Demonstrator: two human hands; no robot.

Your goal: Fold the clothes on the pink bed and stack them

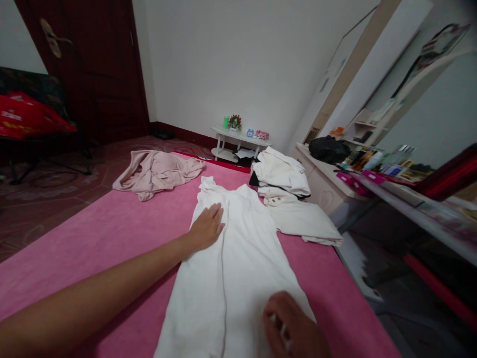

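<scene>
A long white sleeveless garment point(242, 248), perhaps a dress, lies spread lengthwise on the pink bedcover point(149, 233). My left hand point(207, 226) rests flat on its upper left part, fingers stretched out and close together. Beside that hand, a long fold or edge runs down the cloth. Low in the view, my right hand point(292, 325) is curled over the garment's lower right part and slightly blurred. Whitish bits show between its fingers, but I cannot tell whether they are cloth in its grip.
A crumpled pale pink garment point(158, 171) lies at the far left of the bed. Folded white clothes point(283, 171) are stacked at the far right, with a folded cream garment point(303, 219) before them. A cluttered dressing table point(320, 179) stands right; a small white table point(238, 136) stands behind.
</scene>
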